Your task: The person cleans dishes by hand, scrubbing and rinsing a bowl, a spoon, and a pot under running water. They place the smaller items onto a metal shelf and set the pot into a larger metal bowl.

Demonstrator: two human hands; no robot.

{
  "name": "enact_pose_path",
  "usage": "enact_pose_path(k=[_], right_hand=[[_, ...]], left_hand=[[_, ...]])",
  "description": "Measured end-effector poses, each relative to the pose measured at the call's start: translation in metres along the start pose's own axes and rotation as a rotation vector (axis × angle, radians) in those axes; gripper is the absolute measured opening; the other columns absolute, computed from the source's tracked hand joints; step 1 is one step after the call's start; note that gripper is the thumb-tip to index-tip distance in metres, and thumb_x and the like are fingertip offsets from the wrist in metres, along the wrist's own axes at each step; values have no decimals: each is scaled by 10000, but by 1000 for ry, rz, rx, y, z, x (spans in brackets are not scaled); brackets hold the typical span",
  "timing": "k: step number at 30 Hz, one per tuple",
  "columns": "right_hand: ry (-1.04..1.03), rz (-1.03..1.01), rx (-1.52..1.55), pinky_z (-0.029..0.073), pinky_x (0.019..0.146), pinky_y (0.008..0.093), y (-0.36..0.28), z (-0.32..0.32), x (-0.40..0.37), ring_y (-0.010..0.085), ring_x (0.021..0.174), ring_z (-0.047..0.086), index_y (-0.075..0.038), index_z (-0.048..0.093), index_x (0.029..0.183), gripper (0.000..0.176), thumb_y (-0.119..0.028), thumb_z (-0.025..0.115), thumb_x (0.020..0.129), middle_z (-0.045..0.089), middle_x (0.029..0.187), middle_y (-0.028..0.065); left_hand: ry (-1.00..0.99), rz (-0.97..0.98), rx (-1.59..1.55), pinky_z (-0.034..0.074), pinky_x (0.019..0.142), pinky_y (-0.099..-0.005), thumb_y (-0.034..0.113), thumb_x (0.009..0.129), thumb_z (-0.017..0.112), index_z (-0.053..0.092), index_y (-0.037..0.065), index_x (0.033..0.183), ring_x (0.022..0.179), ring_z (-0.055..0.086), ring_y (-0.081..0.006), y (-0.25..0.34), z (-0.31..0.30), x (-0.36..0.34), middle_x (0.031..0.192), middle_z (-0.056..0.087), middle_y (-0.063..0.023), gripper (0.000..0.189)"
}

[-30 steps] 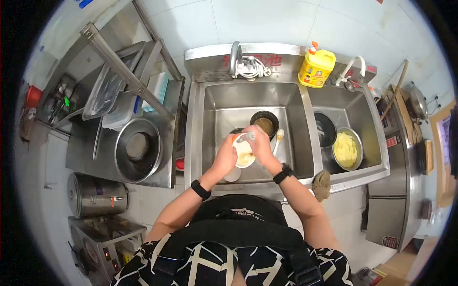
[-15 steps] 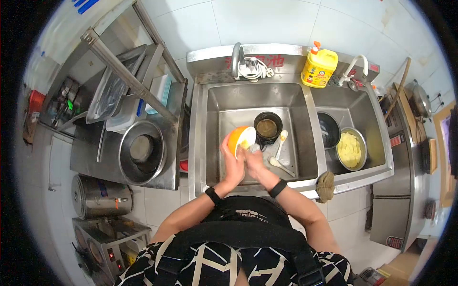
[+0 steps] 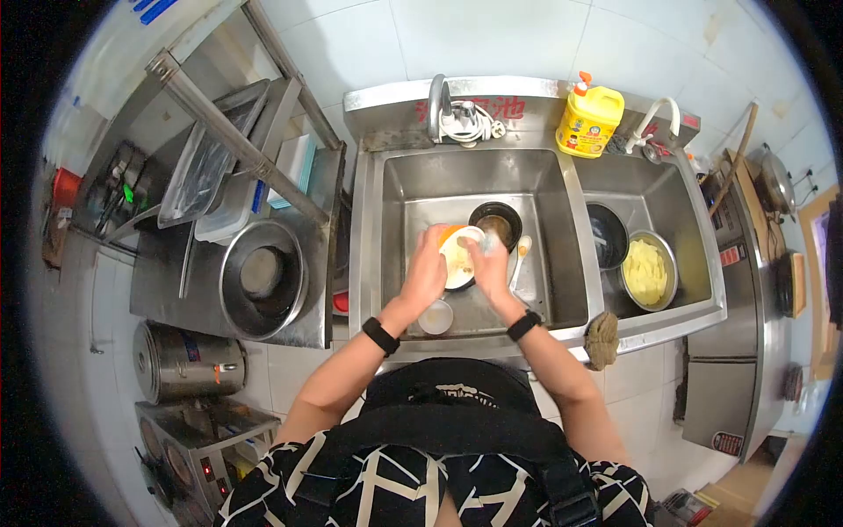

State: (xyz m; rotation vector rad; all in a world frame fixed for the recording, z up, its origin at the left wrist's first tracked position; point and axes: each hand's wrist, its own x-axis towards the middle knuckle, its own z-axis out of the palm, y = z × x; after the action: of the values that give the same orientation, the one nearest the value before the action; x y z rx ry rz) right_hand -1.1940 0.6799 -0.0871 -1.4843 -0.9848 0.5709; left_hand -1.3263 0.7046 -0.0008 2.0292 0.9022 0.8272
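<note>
Step in hand, as judged: hand-scrubbing of the orange bowl over the left sink basin.

Position of the bowl: it is held clear of the basin floor, between both hands, tilted so that its pale inside faces up toward the camera. Its orange outer wall shows only at the upper rim.

State of the hands:
- The left hand is curled around the near-left side of the bowl and grips it.
- The right hand has its fingers bunched and pressed against the right rim and inside of the bowl. Something pale shows at the fingertips. Whether it is a pad or cloth pinched there cannot be told.

Surroundings:
- A dark bowl stands on the basin floor just behind the orange bowl.
- A pale spoon lies beside the dark bowl.
- A small white cup stands near the front wall of the basin.
- The tap is behind the basin, with a yellow detergent bottle to its right. No running water is visible.

Requirement for the next move, as judged: keep a firm left-hand grip on the wet, probably slippery bowl. Turn it so that unscrubbed surface meets the right hand. Keep it clear of the dark bowl
</note>
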Motion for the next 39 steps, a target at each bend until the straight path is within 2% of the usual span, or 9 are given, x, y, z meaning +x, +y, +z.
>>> enact_pose_path(k=[3, 7, 10, 15, 19, 21, 26, 34, 39], right_hand=[[96, 722, 683, 484, 609, 280, -39, 17, -34, 156, 740, 604, 13, 556, 964, 181, -64, 515, 805, 607, 771, 36], [-47, 839, 648, 492, 605, 290, -53, 1, -28, 169, 767, 606, 2, 559, 970, 192, -42, 512, 789, 614, 823, 72], [-347, -75, -473, 486, 609, 339, -44, -21, 6, 295, 847, 574, -12, 552, 851, 138, -8, 540, 713, 552, 972, 189], [-394, -839, -515, 469, 643, 408, -80, -10, 19, 340, 741, 560, -33, 535, 852, 186, -10, 529, 668, 532, 888, 165], [-109, -594, -397, 480, 639, 360, -51, -6, 26, 293, 719, 586, -17, 538, 855, 200, -10, 576, 659, 569, 823, 171], [-91, 166, -6, 482, 598, 301, -43, -4, 10, 216, 686, 611, 10, 545, 836, 161, -43, 607, 697, 607, 759, 147], [80, 771, 784, 467, 505, 236, -71, 16, -28, 126, 632, 581, 33, 572, 940, 206, -78, 590, 768, 614, 787, 46], [-337, -711, -576, 478, 624, 360, -67, -19, 35, 340, 745, 567, -23, 549, 882, 255, 4, 568, 629, 551, 868, 194], [-149, -659, -444, 460, 615, 332, -76, -15, 42, 286, 698, 570, -18, 545, 817, 167, 14, 573, 656, 557, 805, 147]], left_hand=[[197, -7, -19, 316, 926, -387, -100, 686, 317, 367, -34, 1126, 1045, 394, -375, 3, 11, -7, 1105, 391, -233, 448], [351, -161, -350, 295, 958, -375, -67, 709, 376, 353, -38, 1144, 1075, 395, -333, -31, 26, -20, 1148, 395, -206, 437], [-109, -245, -361, 308, 952, -345, -26, 756, 380, 366, -10, 1152, 1103, 423, -245, -26, -1, -19, 1162, 443, -158, 397], [-298, 10, -31, 317, 943, -352, -23, 747, 385, 366, -16, 1164, 1087, 430, -294, -31, -10, 10, 1144, 453, -195, 417], [-144, 29, 18, 291, 962, -377, -78, 720, 334, 356, -27, 1161, 1096, 387, -365, -20, -11, 13, 1138, 413, -240, 445], [-39, 52, -9, 282, 969, -378, -86, 718, 313, 353, -24, 1166, 1100, 381, -366, -13, -9, 9, 1144, 401, -239, 454], [282, -136, -315, 258, 982, -352, -30, 792, 360, 333, -3, 1189, 1112, 386, -322, -4, 11, -1, 1162, 397, -203, 398], [-378, 13, -21, 305, 941, -348, 45, 826, 404, 336, -6, 1173, 1092, 405, -322, -22, -19, 32, 1139, 419, -216, 357], [-296, -49, 152, 326, 913, -378, 42, 837, 378, 347, -13, 1148, 1055, 412, -361, -12, -12, 35, 1105, 425, -242, 317]])
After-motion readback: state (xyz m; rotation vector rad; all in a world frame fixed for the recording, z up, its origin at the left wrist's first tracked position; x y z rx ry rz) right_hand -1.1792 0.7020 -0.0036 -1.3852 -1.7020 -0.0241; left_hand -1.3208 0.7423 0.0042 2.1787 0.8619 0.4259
